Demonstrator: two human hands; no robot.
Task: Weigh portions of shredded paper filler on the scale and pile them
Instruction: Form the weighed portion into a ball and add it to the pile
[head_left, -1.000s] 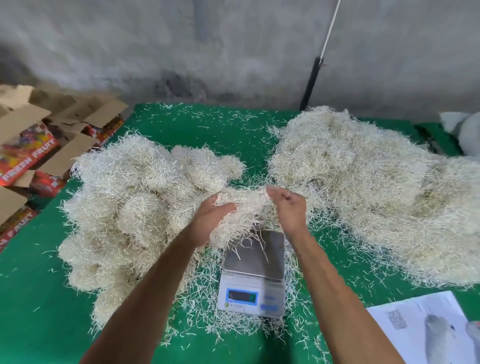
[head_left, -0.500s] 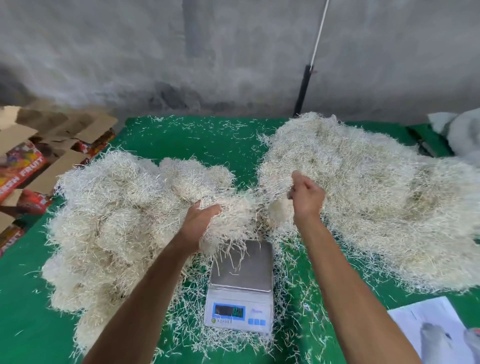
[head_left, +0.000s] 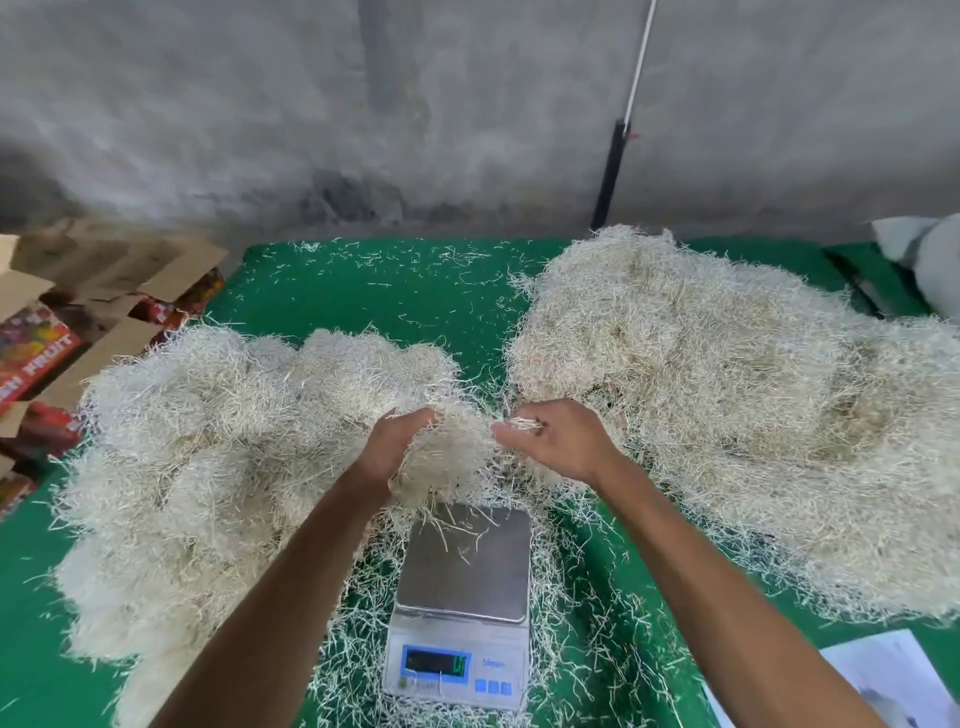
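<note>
Left hand (head_left: 392, 449) fingers curled, gripping a clump of shredded paper (head_left: 447, 457) above the scale (head_left: 462, 603); right hand (head_left: 558, 441) pinching strands. Open cardboard boxes (head_left: 47, 338) far left, contents unclear.

I'm looking into a bare packing workshop: a rough grey concrete wall (head_left: 467, 114), a green-covered desk (head_left: 363, 291) heaped with shredded paper filler (head_left: 727, 395), a digital scale (head_left: 462, 603), and printed fruit cartons (head_left: 36, 353) stacked open at the left.
</note>
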